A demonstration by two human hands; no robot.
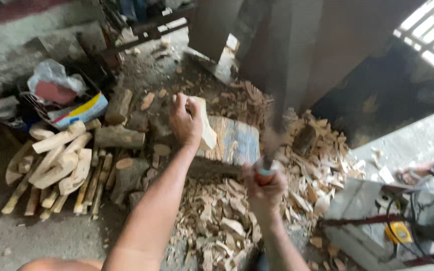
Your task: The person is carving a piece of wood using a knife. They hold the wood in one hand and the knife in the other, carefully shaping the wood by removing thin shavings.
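My left hand (186, 120) gripped a pale piece of wood (205, 123), standing it on the flat chopping block (237, 143). My right hand (263, 186) was closed around the handle of a blurred chopping tool (276, 125) raised above the block. Wood chips (217, 216) lay heaped around; shaped wooden pieces (56, 160) lay stacked to the left.

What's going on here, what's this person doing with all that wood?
A person is shaping wood by hand. The left hand holds a pale wooden piece upright on a worn chopping block. The right hand grips a chopping tool, raised and blurred by motion. Wood chips cover the floor around the block, and roughly shaped pieces and short logs lie stacked to the left.
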